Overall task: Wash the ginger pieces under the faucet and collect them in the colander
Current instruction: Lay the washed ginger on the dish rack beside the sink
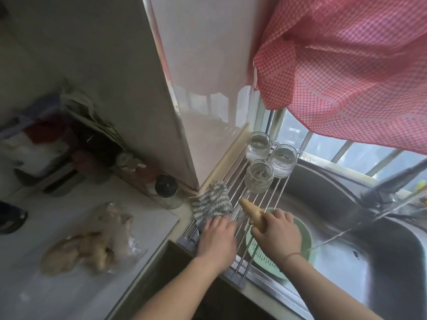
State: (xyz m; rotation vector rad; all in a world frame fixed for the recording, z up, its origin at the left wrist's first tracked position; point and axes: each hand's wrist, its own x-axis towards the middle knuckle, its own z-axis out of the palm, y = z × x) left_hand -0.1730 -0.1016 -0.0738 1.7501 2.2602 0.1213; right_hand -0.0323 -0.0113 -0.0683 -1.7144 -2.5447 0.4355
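Now two hands: right hand [275,232] grips one ginger piece [250,213], three jars [258,176] nearby.

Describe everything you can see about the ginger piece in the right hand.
The ginger piece is a knobbly, elongated tan root with pale yellowish skin that looks unpeeled. The right hand grips its lower end, fingers curled round it, so the tapered tip points up and left over the metal drying rack. It is held above the green colander, not in it.
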